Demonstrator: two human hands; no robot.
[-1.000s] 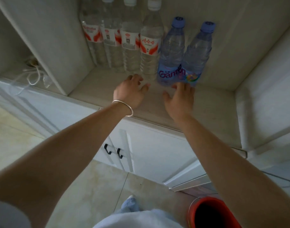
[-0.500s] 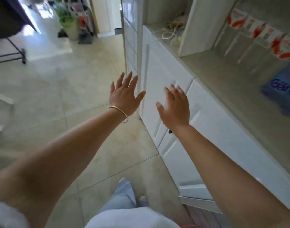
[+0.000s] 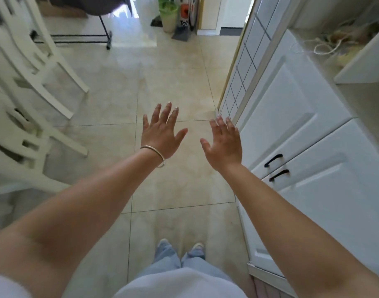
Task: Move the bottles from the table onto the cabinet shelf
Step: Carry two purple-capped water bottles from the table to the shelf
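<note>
My left hand [image 3: 160,134], with a silver bangle at the wrist, is stretched out over the tiled floor, fingers spread and empty. My right hand [image 3: 224,145] is beside it, also spread and empty, close to the white cabinet [image 3: 302,117] on the right. The cabinet shelf [image 3: 364,104] shows only as a strip at the right edge. No bottle is in view, and the table is out of sight.
White chairs [image 3: 27,87] stand at the left. A glass-paned door [image 3: 246,67] leans beside the cabinet. Cords [image 3: 326,46] lie on the cabinet's upper ledge. A potted plant [image 3: 168,16] and a dark stand [image 3: 91,29] sit at the far end of the beige tiled floor [image 3: 171,186].
My view has swung left, away from the shelf with its bottles, toward the open floor and chairs. Both hands have come off the shelf and stay empty.
</note>
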